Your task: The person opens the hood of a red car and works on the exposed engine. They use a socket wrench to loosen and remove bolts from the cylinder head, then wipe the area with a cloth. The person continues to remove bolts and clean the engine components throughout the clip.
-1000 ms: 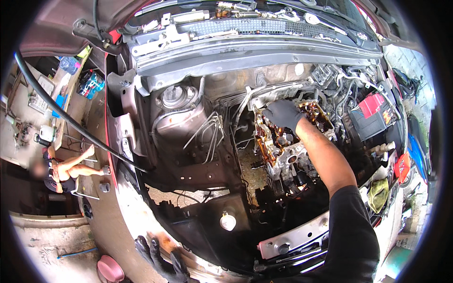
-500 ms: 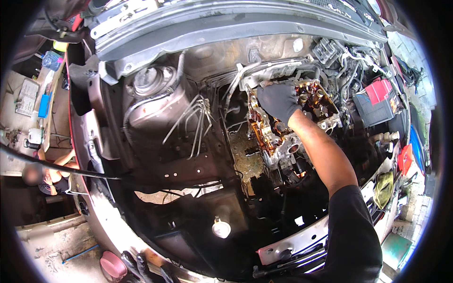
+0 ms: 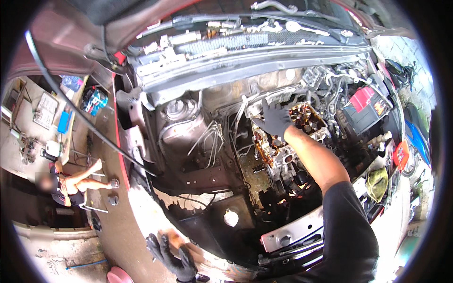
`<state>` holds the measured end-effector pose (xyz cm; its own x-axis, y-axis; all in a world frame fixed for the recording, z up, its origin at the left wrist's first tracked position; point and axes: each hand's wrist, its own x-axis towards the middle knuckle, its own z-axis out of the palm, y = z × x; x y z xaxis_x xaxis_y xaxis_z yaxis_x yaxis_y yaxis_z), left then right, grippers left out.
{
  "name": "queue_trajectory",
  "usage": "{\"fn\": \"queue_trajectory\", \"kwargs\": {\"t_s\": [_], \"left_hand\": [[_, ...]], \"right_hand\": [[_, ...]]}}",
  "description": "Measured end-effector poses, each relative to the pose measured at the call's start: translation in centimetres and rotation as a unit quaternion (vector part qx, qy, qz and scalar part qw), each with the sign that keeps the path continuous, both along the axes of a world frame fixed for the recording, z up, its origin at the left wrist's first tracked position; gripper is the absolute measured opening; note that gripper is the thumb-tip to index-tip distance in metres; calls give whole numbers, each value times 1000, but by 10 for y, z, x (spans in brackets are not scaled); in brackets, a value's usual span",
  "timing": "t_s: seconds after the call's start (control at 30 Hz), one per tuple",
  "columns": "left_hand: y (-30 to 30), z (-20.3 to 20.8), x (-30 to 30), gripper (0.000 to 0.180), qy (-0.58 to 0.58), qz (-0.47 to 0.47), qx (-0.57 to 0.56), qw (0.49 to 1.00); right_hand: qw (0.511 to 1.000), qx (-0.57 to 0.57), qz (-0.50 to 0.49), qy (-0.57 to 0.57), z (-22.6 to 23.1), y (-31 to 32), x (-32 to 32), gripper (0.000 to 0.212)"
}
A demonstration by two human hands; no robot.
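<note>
My right hand [image 3: 276, 121], in a dark glove, lies over the far left end of the opened engine [image 3: 289, 158]. Its fingers are stretched out and apart, with nothing visible in them. Brown oily parts of the cylinder head [image 3: 306, 117] show to the right of the glove. At the lower edge, my left hand [image 3: 173, 259], also in a black glove, rests on the car's front left fender [image 3: 153, 212] with fingers spread. I see nothing held there. Whether the right fingertips press on the engine's rim cannot be made out.
A black battery [image 3: 365, 115] with a red cover stands right of the engine. Thin metal pipes [image 3: 210, 144] stick up left of it. A yellowish cloth [image 3: 377, 185] hangs on the right edge. A seated person [image 3: 71, 188] is at far left, near a workbench. A dark cable [image 3: 85, 113] crosses the left.
The view has tilted up, showing more of the hood and windshield base. My right hand has spread its fingers from a bunched shape. More of my left hand shows on the fender.
</note>
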<state>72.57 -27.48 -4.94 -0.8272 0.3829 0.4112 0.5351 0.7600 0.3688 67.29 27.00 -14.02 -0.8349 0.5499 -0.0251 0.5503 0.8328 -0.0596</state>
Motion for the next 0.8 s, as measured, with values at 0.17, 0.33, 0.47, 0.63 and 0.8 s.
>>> {"fn": "queue_trajectory", "kwargs": {"t_s": [0.17,0.33,0.47,0.63,0.8], "left_hand": [[-2,6,4,62,25,-5,6,1000],[-8,-9,-5,58,80,-32,-2,996],[-7,-15,5,56,115,-41,-3,992],[1,10,8,53,164,-87,-3,983],[-7,7,9,48,147,-151,33,977]], "right_hand": [[976,-15,65,206,67,-14,110,68],[993,-41,11,114,135,-51,299,47],[976,-98,13,195,153,-123,422,41],[961,-109,0,254,149,-235,484,35],[978,-64,12,197,119,-291,466,35]]}}
